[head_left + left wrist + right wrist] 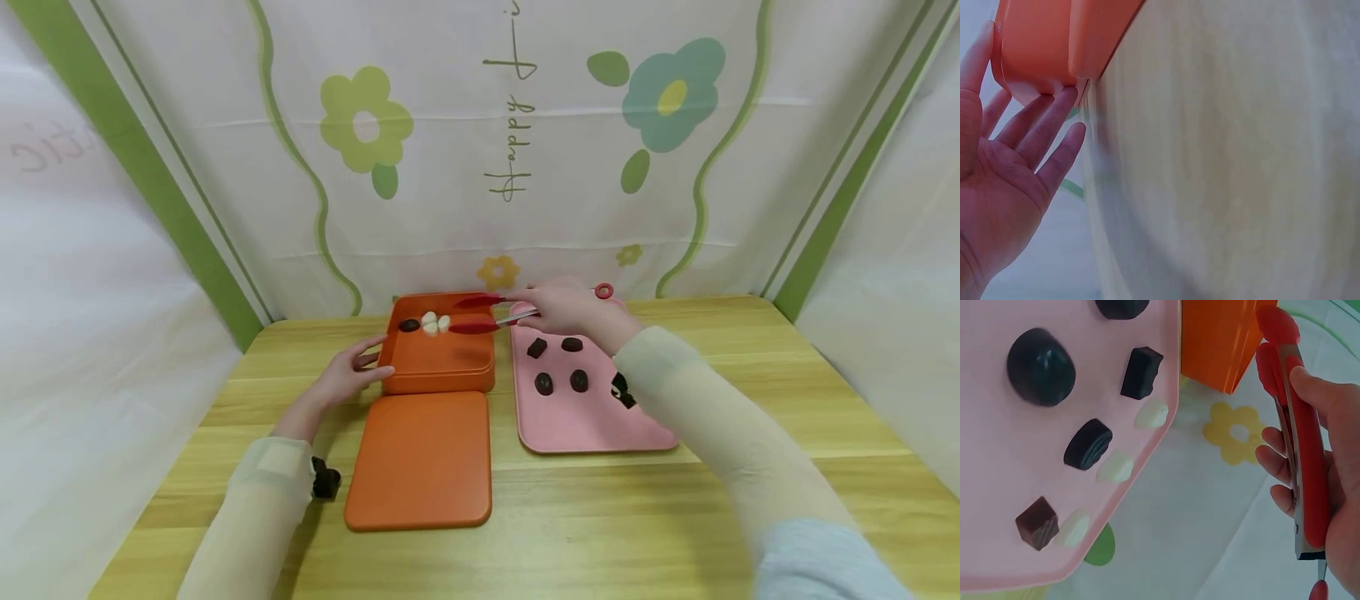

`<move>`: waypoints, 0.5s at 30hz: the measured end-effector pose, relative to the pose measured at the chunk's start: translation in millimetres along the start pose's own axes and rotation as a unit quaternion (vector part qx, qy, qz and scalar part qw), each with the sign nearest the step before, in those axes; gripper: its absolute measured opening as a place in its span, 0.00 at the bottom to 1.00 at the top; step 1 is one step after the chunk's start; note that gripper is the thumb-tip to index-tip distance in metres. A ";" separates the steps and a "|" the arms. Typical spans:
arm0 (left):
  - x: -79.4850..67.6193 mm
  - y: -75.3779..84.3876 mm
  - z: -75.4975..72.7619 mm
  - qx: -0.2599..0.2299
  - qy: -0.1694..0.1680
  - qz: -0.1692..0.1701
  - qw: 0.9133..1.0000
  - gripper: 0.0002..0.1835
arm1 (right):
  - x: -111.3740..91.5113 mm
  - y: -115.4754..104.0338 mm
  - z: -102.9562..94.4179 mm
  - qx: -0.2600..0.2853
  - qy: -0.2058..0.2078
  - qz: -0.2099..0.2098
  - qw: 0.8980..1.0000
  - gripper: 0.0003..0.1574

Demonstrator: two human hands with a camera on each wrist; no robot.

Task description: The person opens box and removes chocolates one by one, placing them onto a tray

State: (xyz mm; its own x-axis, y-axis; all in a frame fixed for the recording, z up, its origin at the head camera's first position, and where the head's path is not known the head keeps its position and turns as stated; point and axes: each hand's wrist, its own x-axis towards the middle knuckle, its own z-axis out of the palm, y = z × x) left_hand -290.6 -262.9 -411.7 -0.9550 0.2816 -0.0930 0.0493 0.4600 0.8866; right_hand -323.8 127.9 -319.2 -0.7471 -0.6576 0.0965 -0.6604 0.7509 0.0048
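My right hand (566,308) grips red-and-silver tongs (1307,469), with the thumb along one arm. The red tips of the tongs reach over the open orange box (438,382), one of them beside a small cluster of white chocolates (430,322). A dark oval chocolate (408,326) lies left of that cluster inside the box. At the box's left side, my left hand (341,379) has its fingers extended, fingertips against the outer wall; the thumb lies at the front left corner. The left wrist view shows the palm holding nothing.
An orange lid (418,462) lies flat in front of the box. To the right, a pink tray (592,432) carries several dark chocolates (1041,367) and white ones (1116,466) along its far edge. A printed curtain (450,167) hangs behind the wooden table (600,517).
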 end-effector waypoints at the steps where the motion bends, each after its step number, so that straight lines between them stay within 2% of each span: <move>1: 0.0 -0.3 0.0 0.001 0.001 -0.001 1.000 0.41 | 3.4 -1.9 1.0 0.005 -0.005 0.000 1.000 0.32; 5: -0.6 -0.7 0.2 0.002 0.000 0.001 1.000 0.41 | 16.3 -7.6 6.5 0.003 -0.019 0.002 1.000 0.32; 11: 0.0 0.9 0.7 -0.007 -0.004 0.002 1.000 0.40 | 31.0 -10.6 17.0 -0.032 -0.014 -0.001 0.999 0.31; 15: -0.9 1.9 0.5 -0.011 -0.006 0.002 1.000 0.40 | 38.3 -13.5 20.3 -0.023 -0.026 0.009 0.999 0.30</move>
State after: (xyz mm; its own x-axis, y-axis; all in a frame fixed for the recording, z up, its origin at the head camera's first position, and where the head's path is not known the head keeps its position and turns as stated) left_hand -289.4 -261.8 -410.2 -0.9510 0.2944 -0.0948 0.0467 0.4397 0.8969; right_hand -345.0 91.4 -335.8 -0.7631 -0.6447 0.0448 -0.6428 0.7644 0.0502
